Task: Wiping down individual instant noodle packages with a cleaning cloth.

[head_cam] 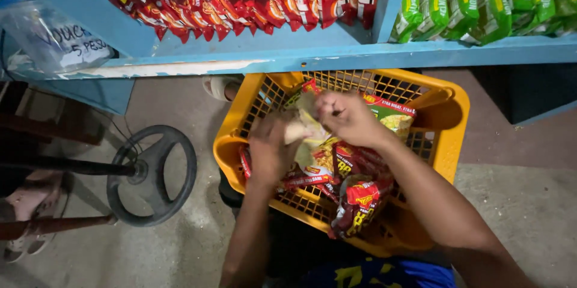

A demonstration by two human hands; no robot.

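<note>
left hand (271, 151) + right hand (347, 118): both gripping one yellow snack packet (312, 144) | below: yellow basket (448, 113) of red packets (357, 201) | far: blue shelf (288, 53) | left: black round stand base (153, 174)

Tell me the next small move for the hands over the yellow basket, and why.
Probably lift the pale packet clear of the yellow basket. Both the left hand and right hand already grip it above the red packets, and the blue shelf sits just above.
</note>
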